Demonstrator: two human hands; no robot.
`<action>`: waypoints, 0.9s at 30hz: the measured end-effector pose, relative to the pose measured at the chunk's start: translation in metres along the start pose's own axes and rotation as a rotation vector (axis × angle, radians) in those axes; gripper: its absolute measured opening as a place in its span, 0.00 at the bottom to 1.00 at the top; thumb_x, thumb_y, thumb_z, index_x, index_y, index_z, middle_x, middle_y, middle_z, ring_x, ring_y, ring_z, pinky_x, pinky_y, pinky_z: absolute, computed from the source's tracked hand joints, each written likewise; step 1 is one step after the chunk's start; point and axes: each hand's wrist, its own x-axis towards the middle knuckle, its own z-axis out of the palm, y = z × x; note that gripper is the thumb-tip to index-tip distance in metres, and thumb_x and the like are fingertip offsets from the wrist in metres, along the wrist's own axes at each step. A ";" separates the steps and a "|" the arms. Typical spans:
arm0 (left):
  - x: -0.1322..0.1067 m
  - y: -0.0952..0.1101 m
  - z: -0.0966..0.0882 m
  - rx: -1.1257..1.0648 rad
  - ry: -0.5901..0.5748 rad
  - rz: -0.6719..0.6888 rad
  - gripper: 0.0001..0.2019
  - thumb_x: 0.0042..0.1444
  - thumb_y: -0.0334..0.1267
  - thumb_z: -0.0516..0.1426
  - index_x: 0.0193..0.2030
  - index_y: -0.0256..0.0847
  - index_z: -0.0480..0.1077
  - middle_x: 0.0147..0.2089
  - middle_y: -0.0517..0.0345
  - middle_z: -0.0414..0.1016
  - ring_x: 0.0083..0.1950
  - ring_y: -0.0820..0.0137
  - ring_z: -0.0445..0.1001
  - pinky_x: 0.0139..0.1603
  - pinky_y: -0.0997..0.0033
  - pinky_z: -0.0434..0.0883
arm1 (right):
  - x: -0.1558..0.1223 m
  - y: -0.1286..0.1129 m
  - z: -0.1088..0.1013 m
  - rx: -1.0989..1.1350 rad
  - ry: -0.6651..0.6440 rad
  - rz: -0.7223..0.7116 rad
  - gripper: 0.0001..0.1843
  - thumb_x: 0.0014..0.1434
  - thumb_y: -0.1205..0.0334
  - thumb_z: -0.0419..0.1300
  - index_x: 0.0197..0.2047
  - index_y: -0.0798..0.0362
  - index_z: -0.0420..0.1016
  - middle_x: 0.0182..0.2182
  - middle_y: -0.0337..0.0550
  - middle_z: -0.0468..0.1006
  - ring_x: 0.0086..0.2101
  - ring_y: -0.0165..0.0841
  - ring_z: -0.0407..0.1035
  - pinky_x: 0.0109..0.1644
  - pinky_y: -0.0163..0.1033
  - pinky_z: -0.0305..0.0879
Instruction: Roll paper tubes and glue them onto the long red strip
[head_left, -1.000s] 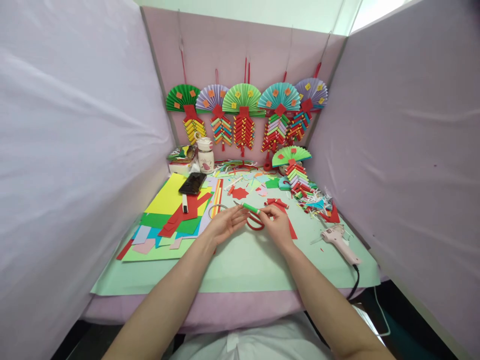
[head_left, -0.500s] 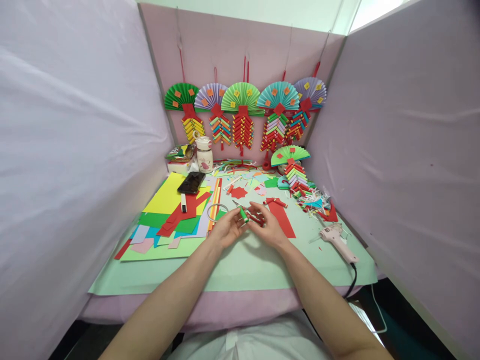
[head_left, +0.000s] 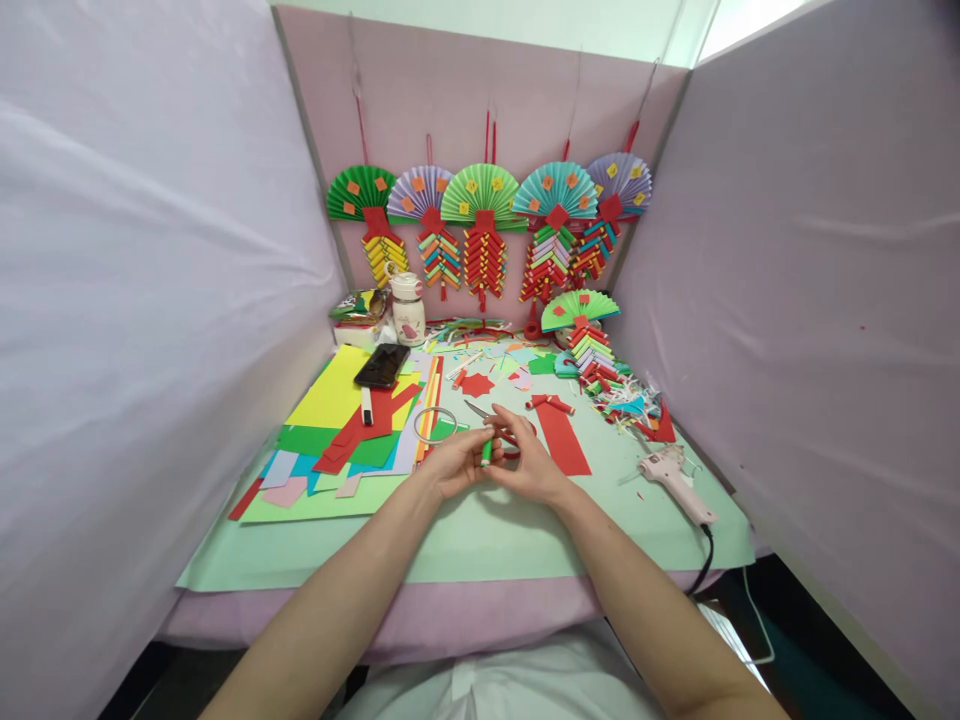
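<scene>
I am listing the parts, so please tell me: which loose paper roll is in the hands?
The green roll, in the left hand, with the right hand at it. The loose red rolls differ in colour and lie beyond both hands.

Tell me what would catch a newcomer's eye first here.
Probably the five bright pleated fans hanging along the pink back panel, with colorful tubes dangling below them. Next, perhaps, the small green tube in the left hand, with the right hand close beside it, over the pale green table covering.
</scene>
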 end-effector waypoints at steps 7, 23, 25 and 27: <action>-0.002 -0.001 -0.002 0.069 -0.016 -0.025 0.06 0.52 0.34 0.61 0.36 0.34 0.73 0.30 0.54 0.75 0.30 0.73 0.75 0.28 0.77 0.72 | 0.000 -0.002 0.001 -0.051 0.052 -0.013 0.45 0.49 0.66 0.61 0.67 0.45 0.46 0.57 0.50 0.62 0.56 0.38 0.59 0.55 0.46 0.65; 0.005 0.028 -0.017 -0.299 0.261 0.319 0.06 0.60 0.30 0.53 0.39 0.33 0.72 0.28 0.57 0.68 0.23 0.81 0.64 0.25 0.82 0.69 | 0.006 0.020 -0.017 -0.839 0.070 0.293 0.12 0.56 0.64 0.57 0.44 0.52 0.74 0.40 0.48 0.75 0.42 0.39 0.65 0.45 0.41 0.55; 0.006 0.025 -0.015 -0.295 0.217 0.297 0.07 0.60 0.30 0.53 0.39 0.32 0.72 0.28 0.56 0.67 0.23 0.81 0.63 0.22 0.83 0.66 | 0.010 0.018 -0.013 -0.884 0.064 0.294 0.12 0.56 0.66 0.56 0.43 0.53 0.74 0.39 0.49 0.76 0.41 0.39 0.66 0.43 0.40 0.55; 0.006 0.023 -0.013 -0.289 0.182 0.265 0.08 0.60 0.29 0.52 0.40 0.31 0.72 0.28 0.56 0.67 0.23 0.81 0.62 0.21 0.83 0.65 | 0.016 0.016 -0.008 -0.926 0.048 0.301 0.10 0.55 0.67 0.56 0.41 0.54 0.75 0.37 0.49 0.76 0.39 0.38 0.67 0.41 0.39 0.56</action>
